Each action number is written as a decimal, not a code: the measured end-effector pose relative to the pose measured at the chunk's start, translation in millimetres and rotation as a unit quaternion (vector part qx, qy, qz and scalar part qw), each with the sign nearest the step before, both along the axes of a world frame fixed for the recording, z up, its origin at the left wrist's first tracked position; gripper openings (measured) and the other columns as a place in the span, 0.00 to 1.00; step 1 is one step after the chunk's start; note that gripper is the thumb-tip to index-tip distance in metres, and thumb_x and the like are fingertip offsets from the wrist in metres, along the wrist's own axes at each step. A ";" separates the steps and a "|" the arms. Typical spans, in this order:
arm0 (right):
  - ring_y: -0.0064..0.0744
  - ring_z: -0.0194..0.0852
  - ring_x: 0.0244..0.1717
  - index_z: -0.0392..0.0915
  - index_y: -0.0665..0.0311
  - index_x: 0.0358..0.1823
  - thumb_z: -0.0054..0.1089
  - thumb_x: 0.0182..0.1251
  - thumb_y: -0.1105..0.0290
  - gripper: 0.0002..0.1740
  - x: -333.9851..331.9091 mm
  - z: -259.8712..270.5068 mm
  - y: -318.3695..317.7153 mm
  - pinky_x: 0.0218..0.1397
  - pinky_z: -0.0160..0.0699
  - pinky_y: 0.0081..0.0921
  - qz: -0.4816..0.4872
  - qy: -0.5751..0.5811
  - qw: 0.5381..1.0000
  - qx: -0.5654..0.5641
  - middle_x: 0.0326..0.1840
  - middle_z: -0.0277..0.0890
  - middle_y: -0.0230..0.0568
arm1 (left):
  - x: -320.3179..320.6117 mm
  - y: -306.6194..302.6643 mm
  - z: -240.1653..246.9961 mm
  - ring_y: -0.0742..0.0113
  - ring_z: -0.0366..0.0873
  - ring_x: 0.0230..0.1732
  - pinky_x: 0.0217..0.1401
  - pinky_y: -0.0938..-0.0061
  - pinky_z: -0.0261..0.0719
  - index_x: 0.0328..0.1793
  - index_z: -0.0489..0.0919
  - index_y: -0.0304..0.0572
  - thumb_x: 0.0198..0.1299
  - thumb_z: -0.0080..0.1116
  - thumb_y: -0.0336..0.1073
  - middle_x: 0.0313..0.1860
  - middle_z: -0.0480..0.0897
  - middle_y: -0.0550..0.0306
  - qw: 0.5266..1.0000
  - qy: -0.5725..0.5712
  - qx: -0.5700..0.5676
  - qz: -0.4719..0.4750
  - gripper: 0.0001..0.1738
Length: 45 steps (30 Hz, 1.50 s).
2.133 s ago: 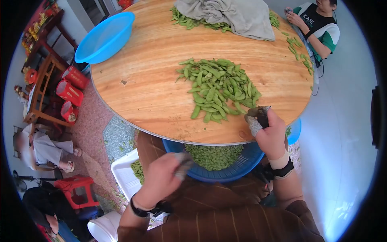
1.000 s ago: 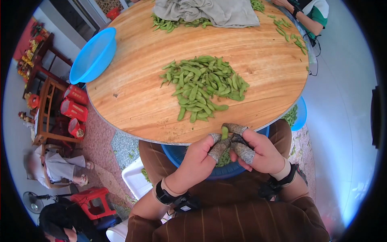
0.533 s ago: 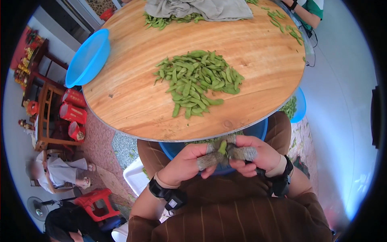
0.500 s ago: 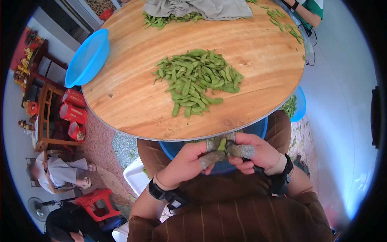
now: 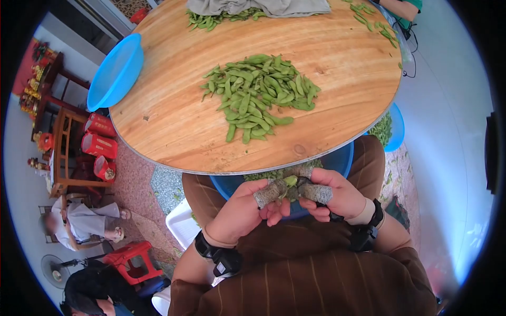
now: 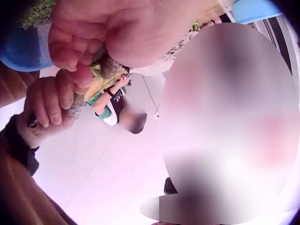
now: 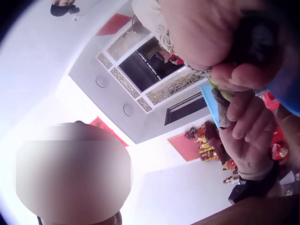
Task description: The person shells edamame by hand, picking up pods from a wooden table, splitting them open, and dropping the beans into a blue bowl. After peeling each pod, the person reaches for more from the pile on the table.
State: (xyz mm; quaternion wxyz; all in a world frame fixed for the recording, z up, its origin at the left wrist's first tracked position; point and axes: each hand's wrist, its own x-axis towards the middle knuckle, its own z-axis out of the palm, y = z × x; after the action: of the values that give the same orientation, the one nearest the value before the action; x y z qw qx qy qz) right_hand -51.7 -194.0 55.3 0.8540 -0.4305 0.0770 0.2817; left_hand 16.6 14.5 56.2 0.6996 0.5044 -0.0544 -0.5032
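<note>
Over the blue basin (image 5: 345,158), my left hand (image 5: 237,210) and right hand (image 5: 340,197) meet and pinch one green edamame pod (image 5: 290,181) between their fingertips. Grey speckled wraps cover the thumbs and forefingers. In the left wrist view the same pod (image 6: 96,71) peeks out between the fingers. A dark object (image 7: 257,37) sits against the right palm in the right wrist view; its kind is hidden. Shelled beans (image 5: 270,174) lie in the basin, partly covered by the hands and table edge. A heap of pods (image 5: 258,95) lies on the round wooden table (image 5: 174,121) ahead.
A light blue bowl (image 5: 117,71) leans at the table's left edge. Grey cloth (image 5: 295,6) covers more pods at the back. Another blue basin (image 5: 396,129) with green pods stands at right, and a white tray (image 5: 182,224) at left. Other people sit around.
My right hand has come from the pod heap on the table back to the left hand, with a pod. Since then both hands stay together over the basin, fingers shifting on the pod.
</note>
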 end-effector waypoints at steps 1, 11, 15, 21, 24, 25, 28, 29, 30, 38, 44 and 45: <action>0.13 0.60 0.16 0.70 0.62 0.50 0.47 0.73 0.68 0.10 -1.4 -2.0 0.3 0.17 0.62 0.14 -0.004 -0.009 1.000 -0.003 0.26 0.69 0.29 | 0.3 1.1 -2.0 0.75 0.75 0.27 0.27 0.82 0.71 0.43 0.76 0.37 0.71 0.43 0.34 0.32 0.80 0.59 0.992 0.106 -0.069 0.020 0.11; 0.50 0.75 0.31 0.69 0.68 0.35 0.63 0.45 0.75 0.15 4.4 -29.5 3.0 0.34 0.74 0.39 -0.044 -0.385 0.743 -0.545 0.27 0.71 0.47 | -7.4 -1.5 -22.3 0.71 0.75 0.30 0.34 0.77 0.73 0.45 0.75 0.35 0.57 0.45 0.20 0.34 0.78 0.57 0.894 -0.420 0.109 -0.108 0.11; 0.58 0.73 0.34 0.69 0.68 0.33 0.60 0.40 0.77 0.15 -0.3 -41.2 4.9 0.35 0.74 0.42 -0.028 -0.389 0.716 -0.579 0.29 0.71 0.51 | -7.8 7.0 -34.8 0.68 0.76 0.30 0.33 0.75 0.74 0.41 0.76 0.34 0.53 0.44 0.20 0.31 0.78 0.53 0.818 -0.539 0.140 -0.142 0.11; 0.57 0.74 0.33 0.68 0.67 0.32 0.61 0.44 0.75 0.13 -0.8 -38.7 5.4 0.34 0.74 0.44 -0.024 -0.381 0.678 -0.628 0.29 0.71 0.51 | -4.6 10.9 -34.2 0.43 0.79 0.31 0.34 0.62 0.77 0.32 0.74 0.34 0.56 0.51 0.25 0.26 0.79 0.41 0.893 -0.373 0.232 -0.100 0.02; 0.57 0.74 0.32 0.69 0.67 0.34 0.62 0.49 0.74 0.13 0.7 -33.0 11.5 0.33 0.74 0.42 -0.055 -0.412 0.696 -0.586 0.29 0.72 0.52 | -9.8 8.0 -37.8 0.52 0.81 0.28 0.32 0.64 0.77 0.33 0.75 0.34 0.57 0.49 0.24 0.24 0.79 0.44 0.877 -0.421 0.217 -0.086 0.03; 0.56 0.74 0.31 0.69 0.67 0.35 0.62 0.52 0.72 0.13 1.9 -38.4 12.7 0.32 0.74 0.40 -0.031 -0.389 0.759 -0.522 0.28 0.72 0.52 | -9.6 6.5 -36.3 0.57 0.81 0.27 0.31 0.66 0.78 0.35 0.75 0.34 0.58 0.48 0.23 0.24 0.80 0.46 0.885 -0.407 0.201 -0.098 0.04; 0.44 0.74 0.26 0.69 0.66 0.41 0.65 0.59 0.67 0.16 6.1 -39.8 10.1 0.30 0.74 0.35 -0.008 -0.339 0.853 -0.398 0.26 0.72 0.45 | -4.2 5.2 -16.8 0.71 0.80 0.26 0.29 0.77 0.77 0.39 0.77 0.35 0.56 0.43 0.20 0.28 0.81 0.56 0.924 -0.316 0.138 -0.166 0.11; 0.38 0.74 0.26 0.70 0.65 0.41 0.66 0.59 0.65 0.17 6.8 -35.2 5.0 0.30 0.74 0.34 0.058 -0.225 0.924 -0.303 0.25 0.71 0.41 | -2.7 5.4 -11.0 0.71 0.80 0.26 0.29 0.77 0.77 0.39 0.77 0.35 0.56 0.43 0.20 0.28 0.81 0.56 0.924 -0.317 0.136 -0.162 0.11; 0.33 0.74 0.26 0.70 0.65 0.41 0.68 0.59 0.63 0.18 7.2 -32.6 0.6 0.30 0.73 0.33 0.124 -0.102 0.967 -0.199 0.25 0.70 0.36 | -1.4 5.8 -5.7 0.71 0.80 0.27 0.30 0.77 0.77 0.40 0.77 0.35 0.56 0.41 0.20 0.29 0.82 0.56 0.937 -0.265 0.096 -0.207 0.12; 0.37 0.77 0.24 0.70 0.64 0.39 0.70 0.54 0.63 0.19 8.8 -42.0 1.3 0.27 0.74 0.30 0.086 -0.370 0.833 -0.403 0.25 0.74 0.41 | 0.1 10.8 -27.7 0.70 0.80 0.33 0.34 0.78 0.78 0.45 0.75 0.33 0.51 0.35 0.17 0.36 0.82 0.55 0.957 -0.174 0.024 -0.230 0.19; 0.57 0.77 0.33 0.70 0.65 0.36 0.66 0.51 0.67 0.16 6.7 -25.8 11.4 0.34 0.77 0.40 0.141 -0.394 0.761 -0.496 0.30 0.75 0.50 | 6.7 22.2 -29.9 0.70 0.81 0.32 0.34 0.78 0.78 0.46 0.75 0.33 0.50 0.34 0.17 0.35 0.82 0.55 0.948 -0.198 0.045 -0.244 0.21; 0.57 0.76 0.33 0.71 0.65 0.37 0.66 0.51 0.67 0.16 8.7 -20.3 12.1 0.34 0.76 0.40 0.118 -0.369 0.805 -0.449 0.30 0.75 0.50 | 6.7 25.2 -29.8 0.70 0.81 0.32 0.33 0.78 0.78 0.46 0.75 0.33 0.51 0.35 0.17 0.35 0.82 0.55 0.958 -0.161 0.027 -0.236 0.20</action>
State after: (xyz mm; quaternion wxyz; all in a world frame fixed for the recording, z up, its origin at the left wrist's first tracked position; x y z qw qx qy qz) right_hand -43.0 -181.9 35.0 0.4894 -0.8431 -0.1780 0.1341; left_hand 23.4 39.6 26.4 0.5295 0.5699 -0.2701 -0.5674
